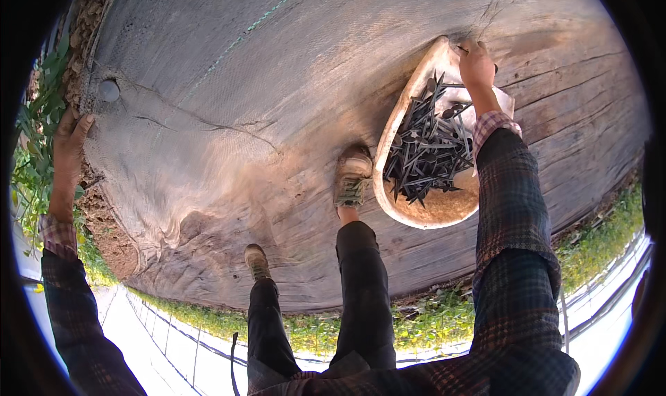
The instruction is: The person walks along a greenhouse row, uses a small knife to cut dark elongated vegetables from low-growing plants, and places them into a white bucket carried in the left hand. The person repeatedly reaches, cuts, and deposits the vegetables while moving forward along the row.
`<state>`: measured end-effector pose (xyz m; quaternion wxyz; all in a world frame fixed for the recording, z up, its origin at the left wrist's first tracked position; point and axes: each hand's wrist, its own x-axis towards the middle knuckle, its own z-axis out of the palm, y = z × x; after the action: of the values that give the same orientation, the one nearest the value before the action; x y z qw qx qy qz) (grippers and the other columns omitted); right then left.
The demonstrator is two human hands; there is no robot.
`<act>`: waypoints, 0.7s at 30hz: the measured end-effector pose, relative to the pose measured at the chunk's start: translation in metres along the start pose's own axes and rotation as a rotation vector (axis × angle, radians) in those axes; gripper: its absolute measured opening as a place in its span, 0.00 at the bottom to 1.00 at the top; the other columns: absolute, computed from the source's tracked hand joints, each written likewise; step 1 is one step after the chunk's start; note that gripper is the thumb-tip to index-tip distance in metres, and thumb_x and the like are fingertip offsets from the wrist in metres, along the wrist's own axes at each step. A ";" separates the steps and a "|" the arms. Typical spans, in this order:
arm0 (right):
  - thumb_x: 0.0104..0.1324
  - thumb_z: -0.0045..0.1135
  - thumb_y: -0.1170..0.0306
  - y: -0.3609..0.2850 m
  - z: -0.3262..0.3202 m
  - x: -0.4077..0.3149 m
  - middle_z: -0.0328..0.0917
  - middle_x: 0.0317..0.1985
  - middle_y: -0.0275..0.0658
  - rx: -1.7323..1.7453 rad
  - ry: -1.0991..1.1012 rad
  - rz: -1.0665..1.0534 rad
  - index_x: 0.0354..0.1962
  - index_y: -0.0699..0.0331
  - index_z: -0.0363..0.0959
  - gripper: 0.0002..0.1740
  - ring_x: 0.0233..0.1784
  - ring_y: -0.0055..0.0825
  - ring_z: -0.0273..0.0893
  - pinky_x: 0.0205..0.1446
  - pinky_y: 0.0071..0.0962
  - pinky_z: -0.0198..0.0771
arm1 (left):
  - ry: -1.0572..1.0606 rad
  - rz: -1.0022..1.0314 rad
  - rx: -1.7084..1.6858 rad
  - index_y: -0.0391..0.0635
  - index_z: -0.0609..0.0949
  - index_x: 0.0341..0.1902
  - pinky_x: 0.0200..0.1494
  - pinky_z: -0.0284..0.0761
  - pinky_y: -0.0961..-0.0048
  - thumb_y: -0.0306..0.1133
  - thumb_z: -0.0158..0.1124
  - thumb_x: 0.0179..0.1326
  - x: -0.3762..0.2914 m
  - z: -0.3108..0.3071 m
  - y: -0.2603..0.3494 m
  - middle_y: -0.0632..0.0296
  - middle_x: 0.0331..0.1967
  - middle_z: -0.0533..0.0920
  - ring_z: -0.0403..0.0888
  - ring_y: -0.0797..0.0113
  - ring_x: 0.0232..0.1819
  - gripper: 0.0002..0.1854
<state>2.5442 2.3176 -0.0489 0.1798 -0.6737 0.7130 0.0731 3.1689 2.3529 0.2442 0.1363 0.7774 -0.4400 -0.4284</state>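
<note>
My left hand (pixel 70 138) rests at the far left on the edge of the woven ground cover (pixel 208 109), fingers a little apart, beside bare soil. A round, pale nail head or disc (pixel 109 90) lies flat on the cover just above and right of it. My right hand (pixel 476 65) is curled at the upper rim of a cut, dirty white plastic container (pixel 382 161); a small dark piece shows at its fingers, but whether it grips the rim, a nail or both is unclear. Many dark metal nails (pixel 429 146) with broad round heads lie heaped inside the container.
My shoes stand on the cover, the right one (pixel 354 175) close beside the container, the left one (pixel 256 260) lower left. Green plants (pixel 39 130) and soil (pixel 106 234) border the cover at the left. More low plants (pixel 432 323) grow behind my feet. The cover has wrinkles and folds.
</note>
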 end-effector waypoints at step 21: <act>0.64 0.38 0.73 -0.052 0.077 -0.366 0.73 0.41 0.52 2.240 0.195 1.655 0.39 0.76 0.66 0.13 0.44 0.47 0.73 0.49 0.45 0.72 | -0.143 0.226 0.068 0.44 0.70 0.24 0.28 0.60 0.79 0.33 0.63 0.55 0.028 0.004 -0.008 0.72 0.21 0.68 0.62 0.81 0.24 0.12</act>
<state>2.6178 2.6819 0.0172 0.4719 0.4359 0.5876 -0.4920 3.1767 2.3359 0.2219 0.1255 0.6944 -0.5477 -0.4495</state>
